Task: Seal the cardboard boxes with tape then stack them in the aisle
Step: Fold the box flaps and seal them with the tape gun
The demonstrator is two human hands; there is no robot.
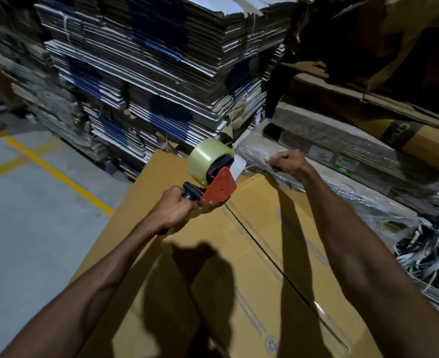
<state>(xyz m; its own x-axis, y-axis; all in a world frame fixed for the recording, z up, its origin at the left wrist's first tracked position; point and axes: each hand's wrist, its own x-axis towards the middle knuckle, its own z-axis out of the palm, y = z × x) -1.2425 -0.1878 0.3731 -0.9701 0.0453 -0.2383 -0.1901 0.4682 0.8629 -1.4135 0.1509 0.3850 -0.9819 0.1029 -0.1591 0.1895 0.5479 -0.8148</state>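
A large cardboard box point(187, 267) fills the lower middle of the view, its top flaps closed and meeting in a seam that runs from the far edge toward the near right corner. A strip of clear tape point(327, 321) lies along the near part of that seam and catches the light.

The left hand point(173, 211) is wrapped round the black handle of a tape dispenser point(214, 186), which has a red side plate and carries a thick roll of clear tape point(205, 157). The dispenser sits over the far end of the seam, close to the box's far edge; whether its front touches the cardboard cannot be told.

The right hand point(287, 162) is curled closed just beyond the far edge of the box, beside the roll. It seems to pinch the loose end of the tape, though the thin film is hard to make out there.

Behind the box rises a tall stack of flattened cartons point(148, 73). To the right lie bundles wrapped in clear plastic point(355, 192). On the left is grey floor point(19, 202) with yellow lines point(58, 174).
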